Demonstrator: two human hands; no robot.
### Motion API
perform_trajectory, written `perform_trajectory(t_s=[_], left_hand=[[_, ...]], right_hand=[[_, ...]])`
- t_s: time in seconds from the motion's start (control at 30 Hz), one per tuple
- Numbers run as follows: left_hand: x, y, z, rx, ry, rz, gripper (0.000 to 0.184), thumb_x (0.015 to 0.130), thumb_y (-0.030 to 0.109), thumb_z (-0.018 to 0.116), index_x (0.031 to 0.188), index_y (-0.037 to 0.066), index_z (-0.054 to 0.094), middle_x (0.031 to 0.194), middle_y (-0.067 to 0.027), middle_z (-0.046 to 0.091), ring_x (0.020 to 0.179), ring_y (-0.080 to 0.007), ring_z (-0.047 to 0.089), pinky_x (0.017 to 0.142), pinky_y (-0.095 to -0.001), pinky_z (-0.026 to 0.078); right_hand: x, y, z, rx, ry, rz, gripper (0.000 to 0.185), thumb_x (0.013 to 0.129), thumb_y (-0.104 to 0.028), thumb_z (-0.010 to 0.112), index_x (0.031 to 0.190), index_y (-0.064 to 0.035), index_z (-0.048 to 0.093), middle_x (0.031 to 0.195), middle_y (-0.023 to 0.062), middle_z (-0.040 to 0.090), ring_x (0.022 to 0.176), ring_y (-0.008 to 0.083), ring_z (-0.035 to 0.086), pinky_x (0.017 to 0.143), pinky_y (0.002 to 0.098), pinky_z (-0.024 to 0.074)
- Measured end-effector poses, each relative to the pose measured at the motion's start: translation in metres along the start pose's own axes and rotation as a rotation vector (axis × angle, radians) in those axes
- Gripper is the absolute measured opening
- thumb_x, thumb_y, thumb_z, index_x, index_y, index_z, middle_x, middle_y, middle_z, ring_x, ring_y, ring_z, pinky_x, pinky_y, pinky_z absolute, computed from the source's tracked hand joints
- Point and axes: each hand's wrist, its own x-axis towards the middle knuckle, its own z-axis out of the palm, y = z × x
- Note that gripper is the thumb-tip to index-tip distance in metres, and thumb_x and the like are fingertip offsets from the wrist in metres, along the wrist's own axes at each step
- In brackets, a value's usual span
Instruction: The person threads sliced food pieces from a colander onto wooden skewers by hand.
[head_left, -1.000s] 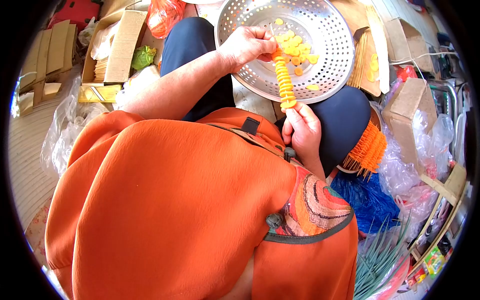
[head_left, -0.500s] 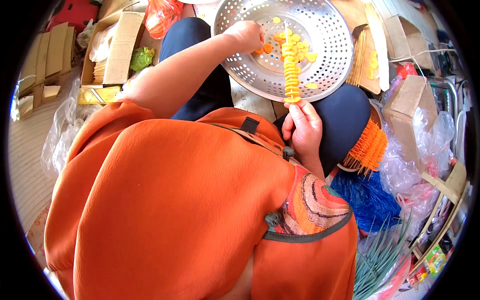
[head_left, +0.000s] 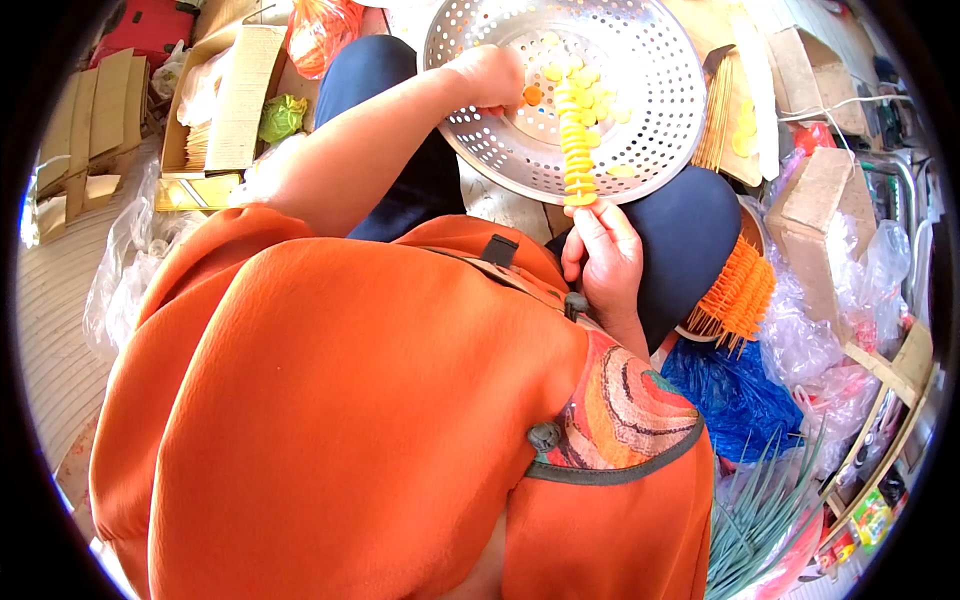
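Note:
My right hand (head_left: pixel 607 258) pinches the lower end of a skewer threaded with thin round carrot slices (head_left: pixel 577 145). The skewer points up and away over the near rim of a perforated metal colander (head_left: pixel 660 130). Inside the colander, loose carrot slices (head_left: pixel 603 100) lie around the skewer's upper part. Over the colander's left side, my left hand (head_left: pixel 490 76) is closed with its fingers curled downward. What its fingers hold, if anything, is hidden. One darker orange slice (head_left: pixel 532 95) lies just right of its fingers.
Beside my right knee stands a bundle of filled carrot skewers (head_left: pixel 738 290). Bare wooden skewers (head_left: pixel 713 125) lie on a board right of the colander. A cardboard box (head_left: pixel 235 95) is at left. A blue plastic bag (head_left: pixel 735 395) and green onions (head_left: pixel 765 520) are at lower right.
My left hand has shifted slightly and its fingers have turned further down, out of sight. The skewer in my right hand has tipped slightly left. The colander looks brighter.

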Motion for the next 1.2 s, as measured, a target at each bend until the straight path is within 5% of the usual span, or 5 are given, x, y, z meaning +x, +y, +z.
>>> perform_trajectory(t_s=[0.07, 0.17, 0.4, 0.93, 1.2], left_hand=[[-0.001, -0.010, 0.000, -0.686, 0.035, -0.114, 0.019, 0.073, 0.013, 0.070, 0.088, 0.004, 0.063, 0.083, -0.0106, 0.066, 0.069, -0.0148, 0.065, 0.064, -0.0285, 0.053], [0.007, -0.022, 0.004, -1.089, 0.093, -0.039, 0.021, 0.077, 0.011, 0.068, 0.095, 0.003, 0.062, 0.086, -0.0092, 0.066, 0.073, -0.0177, 0.065, 0.070, -0.0303, 0.054], [-0.001, -0.018, 0.000, -1.597, 0.227, -0.032, 0.012, 0.082, 0.000, 0.062, 0.093, -0.002, 0.060, 0.084, -0.0124, 0.065, 0.072, -0.0206, 0.067, 0.069, -0.0299, 0.058], [-0.006, -0.017, 0.006, -1.508, 0.308, 0.026, 0.010, 0.081, 0.003, 0.064, 0.090, -0.001, 0.062, 0.085, -0.0123, 0.067, 0.072, -0.0189, 0.067, 0.070, -0.0287, 0.057], [-0.029, -0.002, 0.017, -1.454, 0.104, 0.093, 0.015, 0.080, 0.010, 0.064, 0.091, -0.001, 0.064, 0.087, -0.0117, 0.066, 0.078, -0.0208, 0.066, 0.075, -0.0315, 0.055]], right_hand=[[-0.001, -0.001, -0.001, -0.002, -0.009, 0.014, 0.013, 0.092, -0.012, 0.050, 0.092, -0.0002, 0.057, 0.052, 0.0009, 0.047, 0.038, 0.0069, 0.039, 0.040, 0.0199, 0.0314], [-0.001, -0.002, 0.000, -0.011, -0.033, 0.033, 0.013, 0.092, -0.012, 0.051, 0.092, -0.0003, 0.057, 0.052, 0.0007, 0.048, 0.039, 0.0065, 0.039, 0.039, 0.0196, 0.0315], [-0.001, -0.001, -0.001, -0.065, -0.072, 0.087, 0.014, 0.091, -0.011, 0.052, 0.095, 0.0006, 0.059, 0.053, 0.0006, 0.048, 0.039, 0.0060, 0.040, 0.039, 0.0191, 0.0320], [-0.003, -0.004, -0.001, -0.099, -0.076, 0.103, 0.015, 0.090, -0.010, 0.052, 0.095, 0.0019, 0.058, 0.053, 0.0009, 0.048, 0.039, 0.0059, 0.040, 0.039, 0.0191, 0.0317], [-0.001, -0.003, 0.001, -0.102, -0.048, 0.057, 0.013, 0.091, -0.012, 0.052, 0.093, 0.0001, 0.058, 0.053, 0.0007, 0.048, 0.039, 0.0061, 0.040, 0.039, 0.0196, 0.0321]])
